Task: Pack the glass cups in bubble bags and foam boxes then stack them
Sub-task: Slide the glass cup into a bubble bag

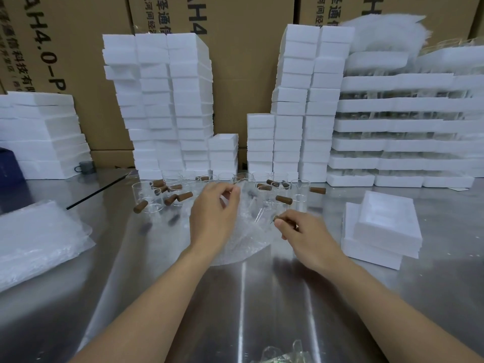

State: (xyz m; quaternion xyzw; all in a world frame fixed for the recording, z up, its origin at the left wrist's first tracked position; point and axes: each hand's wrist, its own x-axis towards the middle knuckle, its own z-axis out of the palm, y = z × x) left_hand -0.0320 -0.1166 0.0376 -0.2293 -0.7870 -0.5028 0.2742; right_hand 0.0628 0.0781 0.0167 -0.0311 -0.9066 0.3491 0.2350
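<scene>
A clear bubble bag (245,233) lies in the middle of the steel table, its mouth lifted. My left hand (213,217) pinches the bag's upper edge. My right hand (305,231) grips the brown wooden handle of a glass cup (262,213), which sits partly inside the bag's mouth. Several more glass cups with brown handles (159,195) stand in a row just behind my hands. An open foam box (383,224) rests on other foam pieces to the right of my right hand.
Tall stacks of white foam boxes (167,106) stand along the back, and trays of glassware (403,127) at back right. A pile of bubble bags (36,239) lies at left. Cardboard cartons (235,61) form the back wall. A grey mug (85,167) sits at back left.
</scene>
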